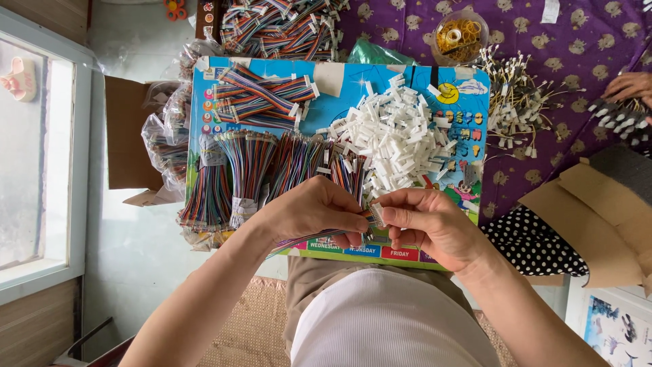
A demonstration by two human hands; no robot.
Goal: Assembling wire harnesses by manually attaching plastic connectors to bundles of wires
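- Nearest my lens, I am seeing a white ribbed shirt (387,319) and khaki lap, both forearms reaching forward over them.
- I am watching the left hand (316,211) pinching a flat rainbow ribbon cable (319,236) between thumb and fingers, cable trailing down-left beneath the palm.
- I am watching the right hand (428,224) pressing thumb and forefinger together on a small white connector (377,215), which is meeting the cable's end between the two hands, above the near edge of the board.
- Risk, as I am judging it: wire tips are entering the housing skewed, or the tiny connector is slipping from the pinch and dropping onto the lap; the loose cable tail could be snagging the bundles.
- Blue children's calendar board (407,81) is serving as worktop, with coloured weekday tabs along its near edge and a yellow sun picture at its far right.
- White connector heap (397,139) is lying at board centre; banded cable bundles (251,163) are lying left of it.
- Clear plastic bags (163,143) are sagging off the board's left side, beside a brown cardboard box (125,132).
- Round clear tub of yellow rubber bands (460,34) is standing on purple printed cloth (584,41).
- Another person's hand (628,85) is working at far right.
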